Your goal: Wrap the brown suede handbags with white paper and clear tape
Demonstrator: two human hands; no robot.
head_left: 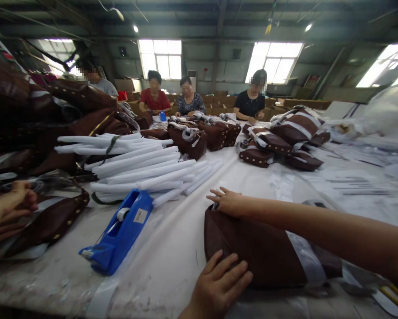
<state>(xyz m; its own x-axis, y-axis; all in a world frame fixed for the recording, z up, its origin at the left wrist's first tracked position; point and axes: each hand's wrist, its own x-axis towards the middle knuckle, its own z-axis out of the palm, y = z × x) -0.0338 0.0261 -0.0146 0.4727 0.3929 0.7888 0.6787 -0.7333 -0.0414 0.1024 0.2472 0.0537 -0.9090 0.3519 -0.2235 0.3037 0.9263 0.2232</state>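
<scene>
A dark brown handbag (pixel 262 252) lies on its side on the white-covered table in front of me. A band of clear and white wrapping (pixel 307 259) runs round it towards the right end. My left hand (pixel 219 281) rests against the bag's near left edge, fingers spread. Across the far left corner lies my right hand (pixel 230 203), its fingers stretched out and apart, the forearm reaching over the bag. Neither hand grips anything. To the left of the bag stands a blue tape dispenser (pixel 122 235).
White paper rolls (pixel 142 168) are heaped behind the dispenser. At far left, a co-worker's hands (pixel 14 204) work at a studded brown bag (pixel 57 217). More wrapped bags (pixel 292 133) are piled at back right and others (pixel 189 139) mid-table. Several people sit across the table.
</scene>
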